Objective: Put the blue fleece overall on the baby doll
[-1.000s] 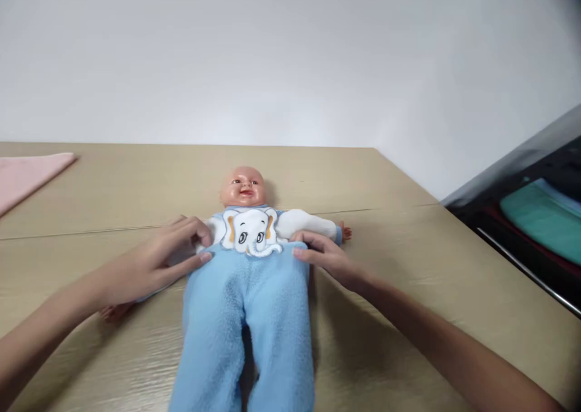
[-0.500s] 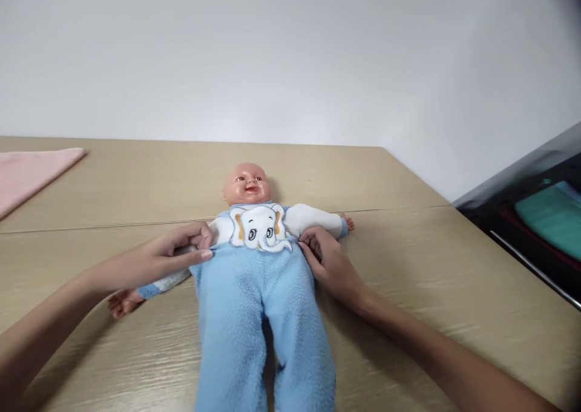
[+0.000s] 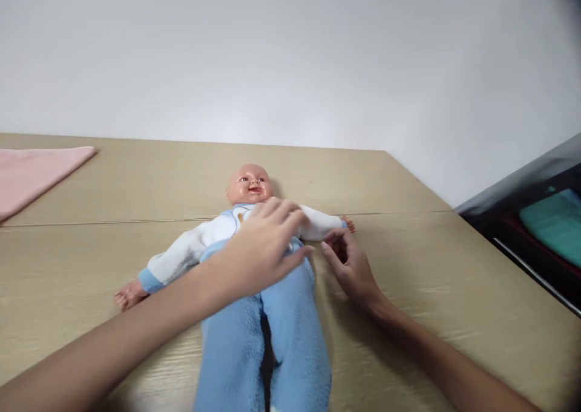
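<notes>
A baby doll (image 3: 249,185) lies on its back in a white top (image 3: 181,245) with blue cuffs, its arms out to the sides. Fleecy light-blue trousers (image 3: 297,327) cover its legs. Over the doll's chest is my left hand (image 3: 267,239), fingers and thumb apart, holding nothing and hiding most of the elephant picture. I cannot tell if it touches the cloth. Beside the doll's waist, just below its sleeve on the right, my right hand (image 3: 347,264) has loosely curled fingers with a gap to the thumb and nothing visible between them.
The doll rests on a pale wooden table (image 3: 149,176) with a seam across it. Pink folded cloth (image 3: 36,176) lies at the far left. Behind stands a white wall (image 3: 227,61). Off the table's right side, a green item (image 3: 554,221) sits in something dark.
My left hand has let go of the trousers' waistband and moved right over the doll's chest. My right hand has come off the waistband and shifted slightly right.
</notes>
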Demonstrator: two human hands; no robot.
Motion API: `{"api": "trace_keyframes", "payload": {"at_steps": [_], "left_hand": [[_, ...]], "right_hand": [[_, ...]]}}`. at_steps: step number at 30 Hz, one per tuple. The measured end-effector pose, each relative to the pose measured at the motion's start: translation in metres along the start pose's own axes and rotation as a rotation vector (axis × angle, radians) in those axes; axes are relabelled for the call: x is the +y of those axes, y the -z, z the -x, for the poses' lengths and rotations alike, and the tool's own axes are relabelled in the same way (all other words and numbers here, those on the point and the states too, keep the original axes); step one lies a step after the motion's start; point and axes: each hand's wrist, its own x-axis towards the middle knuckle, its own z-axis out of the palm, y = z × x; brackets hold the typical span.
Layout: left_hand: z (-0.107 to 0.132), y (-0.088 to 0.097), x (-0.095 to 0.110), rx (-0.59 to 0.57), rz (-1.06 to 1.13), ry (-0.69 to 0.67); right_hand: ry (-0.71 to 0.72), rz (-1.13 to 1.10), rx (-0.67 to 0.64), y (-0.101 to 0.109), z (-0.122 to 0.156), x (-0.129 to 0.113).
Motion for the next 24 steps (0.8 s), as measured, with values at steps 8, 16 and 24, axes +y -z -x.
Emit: {"api": "trace_keyframes", "payload": {"at_steps": [8, 16, 24], "left_hand": [[-0.093, -0.069, -0.002, -0.333, -0.301, 0.021], [-0.093, -0.069, -0.009, -0.190, -0.185, 0.097], [-0.114, -0.041, -0.013, 0.284, 0.370, 0.145]], "right_hand": [[-0.178, -0.381, 0.241, 0.012, -0.008, 0.014], [-0.208, -0.442, 0.235, 0.014, -0.006, 0.010], [-0.278, -0.482, 0.230, 0.013, -0.004, 0.007]]}}
